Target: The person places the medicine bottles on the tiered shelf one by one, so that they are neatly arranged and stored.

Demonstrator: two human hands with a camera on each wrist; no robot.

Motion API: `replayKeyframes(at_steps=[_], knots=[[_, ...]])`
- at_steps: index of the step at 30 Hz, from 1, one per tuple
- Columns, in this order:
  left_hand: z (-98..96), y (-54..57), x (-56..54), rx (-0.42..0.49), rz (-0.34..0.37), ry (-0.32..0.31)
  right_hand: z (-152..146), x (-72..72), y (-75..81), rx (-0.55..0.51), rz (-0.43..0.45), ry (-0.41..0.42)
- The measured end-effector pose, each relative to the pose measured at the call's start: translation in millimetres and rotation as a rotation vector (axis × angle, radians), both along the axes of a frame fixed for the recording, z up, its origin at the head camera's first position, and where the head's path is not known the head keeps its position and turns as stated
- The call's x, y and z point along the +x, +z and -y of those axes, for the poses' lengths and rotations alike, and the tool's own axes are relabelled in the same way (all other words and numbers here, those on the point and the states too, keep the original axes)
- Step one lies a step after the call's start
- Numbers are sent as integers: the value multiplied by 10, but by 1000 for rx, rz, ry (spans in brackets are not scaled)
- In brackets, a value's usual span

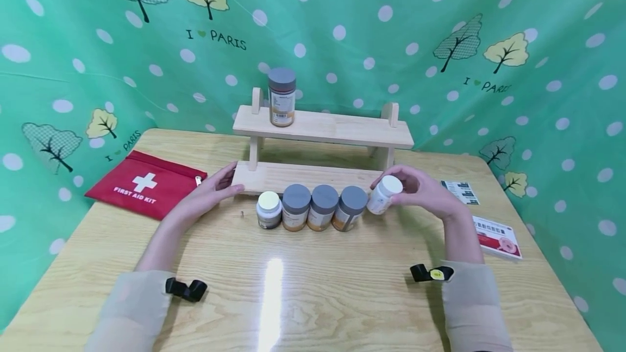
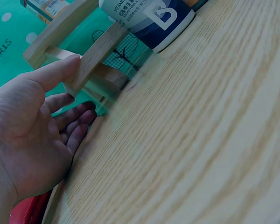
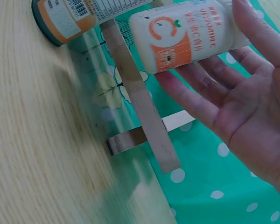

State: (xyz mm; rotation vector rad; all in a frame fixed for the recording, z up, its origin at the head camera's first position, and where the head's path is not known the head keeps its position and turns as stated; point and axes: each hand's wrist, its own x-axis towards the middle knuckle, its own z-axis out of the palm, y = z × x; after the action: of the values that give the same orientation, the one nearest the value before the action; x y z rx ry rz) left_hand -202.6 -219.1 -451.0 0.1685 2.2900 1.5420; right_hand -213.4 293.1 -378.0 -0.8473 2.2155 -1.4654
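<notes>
My right hand (image 1: 423, 192) grips a white vitamin C bottle (image 1: 383, 195) between thumb and fingers. The bottle leans, held at the right front of the wooden two-tier shelf's lower board (image 1: 313, 174). In the right wrist view its orange-and-white label (image 3: 177, 39) shows, clear of the tabletop. At the board's left end, my left hand (image 1: 207, 194) touches the wood with its thumb, its other fingers loosely bent beside the end. Before the shelf stand a vitamin B bottle (image 1: 269, 211) and three grey-lidded jars (image 1: 295, 208). Another grey-lidded jar (image 1: 282, 96) stands on the upper board (image 1: 337, 126).
A red first aid kit pouch (image 1: 146, 183) lies at the left. On the right lie a small printed card (image 1: 461, 192) and a white-and-red medicine box (image 1: 497, 237). A green dotted cloth (image 1: 332, 31) hangs behind the wooden table (image 1: 332, 297).
</notes>
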Motion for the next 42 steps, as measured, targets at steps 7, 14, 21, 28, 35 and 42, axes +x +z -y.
replayKeyframes(at_steps=[7, 14, 21, 28, 35, 42], knots=[[-10, -35, -4, 4, 7, 2, -49, 31, -3, -158, -28, -57], [-14, -13, -5, -1, 4, 3, -3, 44, 58, -353, -59, -100], [-9, -14, -3, -9, -1, -1, 103, 32, 147, -439, -47, -207], [-10, -10, -3, -4, -7, -7, 246, -51, 314, -508, -43, -232], [-14, -4, -6, 2, -3, -2, 444, -177, 507, -531, 4, -317], [-12, 8, -8, 5, -1, -9, 608, -330, 685, -561, 51, -290]])
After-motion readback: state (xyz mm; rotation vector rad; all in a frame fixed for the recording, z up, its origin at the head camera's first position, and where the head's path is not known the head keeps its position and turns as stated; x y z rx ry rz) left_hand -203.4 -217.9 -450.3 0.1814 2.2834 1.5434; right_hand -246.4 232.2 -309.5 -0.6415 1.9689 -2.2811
